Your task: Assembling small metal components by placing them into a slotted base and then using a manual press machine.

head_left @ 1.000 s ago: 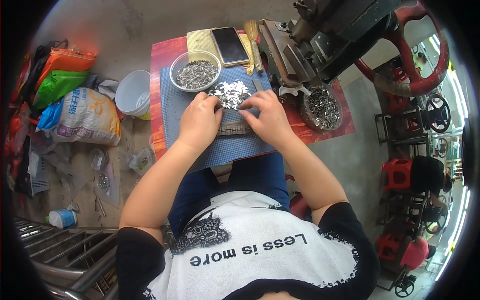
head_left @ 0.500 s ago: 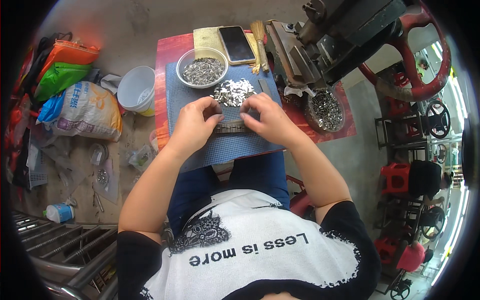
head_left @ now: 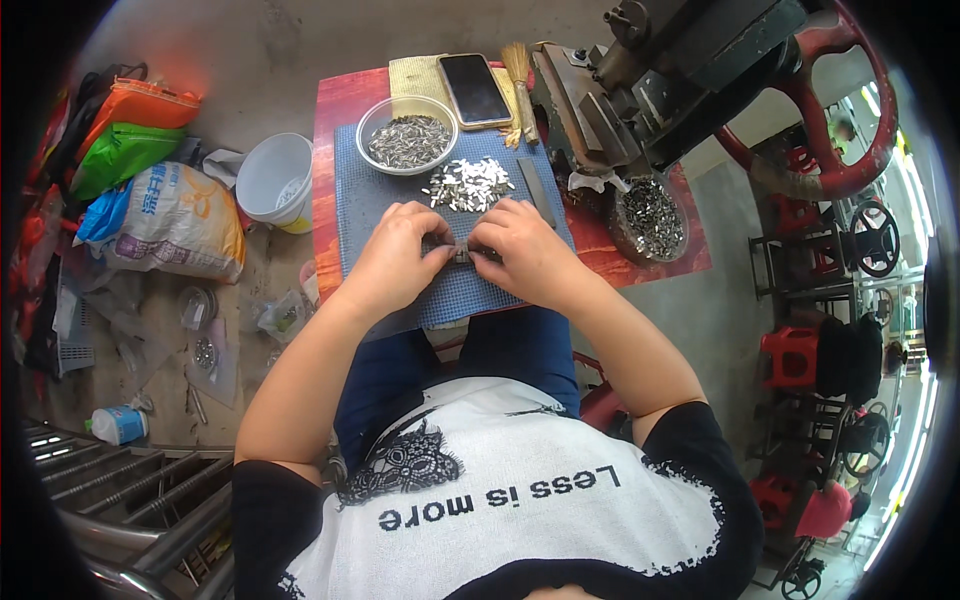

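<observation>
A short notched metal bar (head_left: pixel 461 256) lies low on the blue textured mat (head_left: pixel 360 205), with only its middle showing between my hands. My left hand (head_left: pixel 400 255) has its fingers curled over the left end. Over the right end my right hand (head_left: pixel 522 252) is closed the same way, its thumb hidden. Any small piece under the fingertips is too hidden to make out. Just beyond the hands is a loose pile of small white and silvery pieces (head_left: pixel 472 184). Left of that pile stands a clear round bowl (head_left: pixel 457 143) holding many slim metal pieces (head_left: pixel 408 142).
A phone (head_left: pixel 474 90), a small straw brush (head_left: pixel 522 95) and a flat grey metal bar (head_left: pixel 536 190) lie around the mat. A machine with a red handwheel (head_left: pixel 845 180) rises at the right, near a tub of metal parts (head_left: pixel 652 222). A white bucket (head_left: pixel 272 178) stands left.
Both hands have come closer together and settled over the notched bar, covering its ends. The right hand has drawn back from the loose pile, uncovering more of the flat grey bar.
</observation>
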The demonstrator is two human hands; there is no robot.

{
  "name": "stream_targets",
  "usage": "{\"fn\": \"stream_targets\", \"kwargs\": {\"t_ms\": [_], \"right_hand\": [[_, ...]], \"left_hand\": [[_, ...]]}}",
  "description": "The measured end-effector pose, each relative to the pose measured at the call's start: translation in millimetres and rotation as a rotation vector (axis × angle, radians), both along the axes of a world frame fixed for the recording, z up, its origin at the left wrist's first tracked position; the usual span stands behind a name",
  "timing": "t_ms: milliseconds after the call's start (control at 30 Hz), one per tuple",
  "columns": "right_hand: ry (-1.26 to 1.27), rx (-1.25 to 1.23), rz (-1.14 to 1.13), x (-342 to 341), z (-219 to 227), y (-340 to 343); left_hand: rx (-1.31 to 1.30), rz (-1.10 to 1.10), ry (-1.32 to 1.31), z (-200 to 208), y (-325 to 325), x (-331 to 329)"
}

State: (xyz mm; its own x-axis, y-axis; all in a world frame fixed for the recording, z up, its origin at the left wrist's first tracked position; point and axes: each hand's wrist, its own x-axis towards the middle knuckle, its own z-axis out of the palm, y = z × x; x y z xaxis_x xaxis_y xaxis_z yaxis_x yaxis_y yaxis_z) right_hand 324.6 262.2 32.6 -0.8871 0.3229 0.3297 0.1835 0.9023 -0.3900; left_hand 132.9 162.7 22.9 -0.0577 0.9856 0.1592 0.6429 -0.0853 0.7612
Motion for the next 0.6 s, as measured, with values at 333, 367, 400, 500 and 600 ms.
{"fn": "stream_targets", "kwargs": {"t_ms": [333,367,400,500,600], "right_hand": [[0.034,-0.207,-0.123,16,13,2],[0.028,-0.212,-0.138,18,13,1],[0.021,-0.216,-0.154,20,12,1],[0.0,-0.244,-0.172,25,8,1],[0.012,-0.273,-0.206,31,4,0]], "left_hand": [[-0.068,-0.047,0.087,3,0,0],[-0.068,-0.048,0.087,3,-1,-1],[-0.06,-0.061,0.098,5,-1,-2],[-0.116,-0.056,0.072,12,-1,-1],[-0.224,-0.002,0.004,19,-1,1]]}}
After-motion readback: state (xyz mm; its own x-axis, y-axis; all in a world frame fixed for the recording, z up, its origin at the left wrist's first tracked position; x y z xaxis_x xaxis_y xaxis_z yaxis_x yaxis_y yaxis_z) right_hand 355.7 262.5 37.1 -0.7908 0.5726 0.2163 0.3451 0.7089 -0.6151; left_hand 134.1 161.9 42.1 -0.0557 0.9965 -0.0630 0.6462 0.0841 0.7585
